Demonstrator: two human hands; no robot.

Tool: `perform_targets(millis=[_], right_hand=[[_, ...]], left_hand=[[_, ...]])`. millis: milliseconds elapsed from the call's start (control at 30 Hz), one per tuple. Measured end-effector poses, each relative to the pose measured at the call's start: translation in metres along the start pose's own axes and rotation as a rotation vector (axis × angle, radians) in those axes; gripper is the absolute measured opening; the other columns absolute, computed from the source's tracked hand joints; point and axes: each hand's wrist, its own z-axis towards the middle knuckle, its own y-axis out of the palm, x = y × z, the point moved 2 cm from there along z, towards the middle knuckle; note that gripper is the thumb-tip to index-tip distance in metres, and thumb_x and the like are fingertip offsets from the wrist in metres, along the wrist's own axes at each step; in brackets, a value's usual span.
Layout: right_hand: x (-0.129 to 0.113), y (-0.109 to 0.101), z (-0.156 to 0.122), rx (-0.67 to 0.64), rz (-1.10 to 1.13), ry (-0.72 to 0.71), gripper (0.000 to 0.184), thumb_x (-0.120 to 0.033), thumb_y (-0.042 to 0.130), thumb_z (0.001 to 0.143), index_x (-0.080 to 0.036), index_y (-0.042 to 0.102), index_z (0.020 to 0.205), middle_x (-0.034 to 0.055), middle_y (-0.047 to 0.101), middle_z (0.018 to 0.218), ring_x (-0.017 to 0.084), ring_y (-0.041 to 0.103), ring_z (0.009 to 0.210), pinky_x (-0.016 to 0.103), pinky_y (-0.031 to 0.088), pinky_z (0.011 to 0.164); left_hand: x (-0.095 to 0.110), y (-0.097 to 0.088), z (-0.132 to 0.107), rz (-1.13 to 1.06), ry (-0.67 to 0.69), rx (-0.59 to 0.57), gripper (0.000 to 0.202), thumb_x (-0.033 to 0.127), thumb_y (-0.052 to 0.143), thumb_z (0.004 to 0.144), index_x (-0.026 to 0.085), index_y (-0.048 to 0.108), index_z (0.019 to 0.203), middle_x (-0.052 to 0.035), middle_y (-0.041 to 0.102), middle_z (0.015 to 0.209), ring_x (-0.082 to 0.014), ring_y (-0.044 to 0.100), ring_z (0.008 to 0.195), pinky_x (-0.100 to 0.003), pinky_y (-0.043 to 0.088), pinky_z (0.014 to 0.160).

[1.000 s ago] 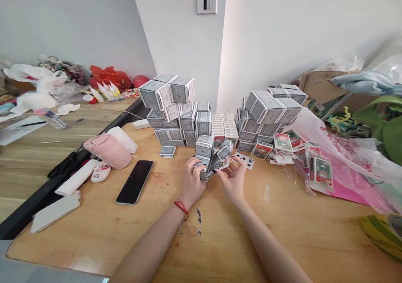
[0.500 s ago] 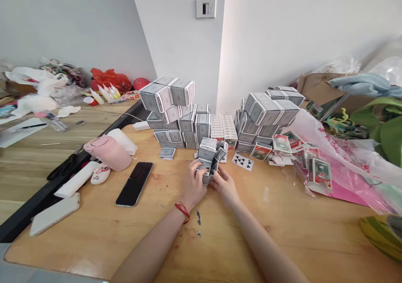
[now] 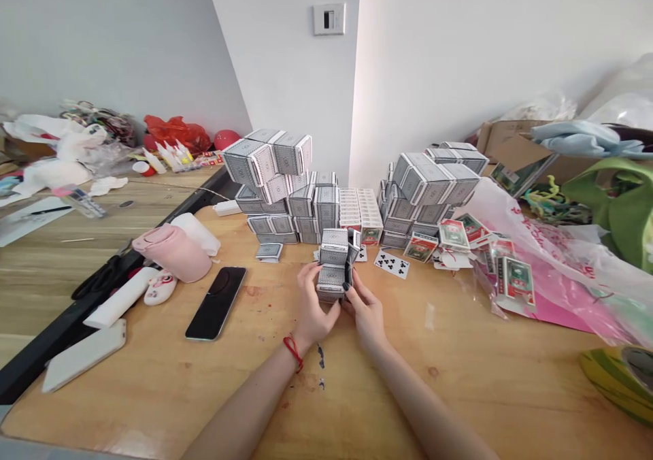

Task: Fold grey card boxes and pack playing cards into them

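Both my hands are closed round a stack of grey-backed playing cards (image 3: 331, 277) that stands on the wooden table (image 3: 357, 378). My left hand (image 3: 312, 305), with a red string at the wrist, grips the stack's left side. My right hand (image 3: 365, 311) presses against its right side. A second grey deck (image 3: 334, 246) sits just behind the held one. A loose club card (image 3: 391, 264) lies face up to the right.
Piles of grey card decks stand at the back left (image 3: 275, 174) and back right (image 3: 433, 184). A black phone (image 3: 215, 303), a pink roll (image 3: 173, 250) and a white slab (image 3: 84, 354) lie left. Green card boxes (image 3: 515, 280) and a pink plastic bag (image 3: 561, 269) lie right.
My right hand has moved in from the right and closed on the cards. The fanned, tilted cards are now squared into one upright stack, pulled slightly nearer to me.
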Motion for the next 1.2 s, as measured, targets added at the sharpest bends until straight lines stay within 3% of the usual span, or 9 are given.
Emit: perform_targets(millis=[100,233,300,533,667,867,1000,1200], right_hand=[[-0.003,0.0,-0.003,-0.05,-0.023,-0.031,0.058,-0.04,0.064,0.069,-0.02,0.051,0.122,0.0031,0.052,0.125,0.027,0.048,0.115,0.043,0.043,0.093],[-0.005,-0.002,-0.006,-0.095,-0.106,-0.085,0.057,-0.039,0.066,0.068,-0.02,0.053,0.12,0.0057,0.054,0.123,0.027,0.047,0.117,0.045,0.036,0.098],[-0.006,-0.003,-0.007,-0.109,-0.156,-0.13,0.054,-0.038,0.067,0.067,-0.02,0.055,0.117,0.0063,0.053,0.124,0.027,0.045,0.119,0.045,0.035,0.1],[-0.01,-0.007,-0.007,-0.062,-0.254,-0.204,0.043,-0.039,0.066,0.068,-0.023,0.063,0.108,0.0048,0.056,0.121,0.028,0.046,0.118,0.047,0.033,0.101],[-0.009,-0.007,-0.006,-0.113,-0.291,-0.238,0.037,-0.04,0.059,0.075,-0.024,0.063,0.108,0.0035,0.054,0.123,0.025,0.043,0.121,0.045,0.029,0.104],[-0.008,-0.006,-0.008,-0.15,-0.24,-0.28,0.041,-0.038,0.059,0.075,-0.022,0.06,0.113,0.0061,0.05,0.128,0.027,0.043,0.121,0.043,0.041,0.096],[-0.005,-0.008,-0.006,-0.083,-0.246,-0.267,0.04,-0.037,0.061,0.073,-0.019,0.062,0.108,0.0081,0.053,0.125,0.027,0.048,0.116,0.039,0.047,0.09],[-0.005,-0.008,-0.004,-0.071,-0.269,-0.27,0.038,-0.035,0.059,0.075,-0.019,0.061,0.11,0.0077,0.055,0.122,0.025,0.05,0.115,0.039,0.044,0.094]], left_hand=[[-0.013,0.002,-0.004,-0.268,-0.215,0.065,0.063,0.024,0.054,0.076,0.021,0.02,0.129,-0.0154,0.036,0.131,-0.0231,0.039,0.122,-0.039,0.041,0.094],[-0.03,0.005,-0.006,-0.459,-0.494,0.089,0.048,0.034,0.054,0.078,0.02,0.038,0.122,-0.0109,0.046,0.127,-0.022,0.045,0.117,-0.036,0.04,0.094],[-0.031,0.006,-0.005,-0.551,-0.56,0.052,0.044,0.035,0.056,0.077,0.02,0.046,0.117,-0.009,0.053,0.121,-0.0223,0.049,0.112,-0.036,0.041,0.093],[-0.021,0.007,0.002,-0.649,-0.512,-0.011,0.049,0.032,0.057,0.077,0.026,0.041,0.122,-0.0037,0.054,0.121,-0.019,0.049,0.113,-0.035,0.04,0.095],[-0.024,0.009,0.006,-0.678,-0.519,0.021,0.046,0.034,0.054,0.079,0.026,0.04,0.122,-0.0044,0.056,0.118,-0.0176,0.05,0.111,-0.034,0.041,0.094],[-0.02,0.01,0.009,-0.677,-0.516,0.05,0.046,0.032,0.055,0.078,0.025,0.04,0.121,-0.0056,0.055,0.119,-0.0183,0.052,0.109,-0.034,0.043,0.091],[-0.018,0.012,0.009,-0.642,-0.514,0.034,0.05,0.033,0.055,0.078,0.026,0.037,0.123,-0.0054,0.053,0.122,-0.0189,0.051,0.111,-0.035,0.043,0.092],[-0.019,0.013,0.008,-0.618,-0.496,0.025,0.051,0.033,0.055,0.079,0.026,0.035,0.125,-0.005,0.049,0.127,-0.0192,0.047,0.116,-0.034,0.039,0.097]])
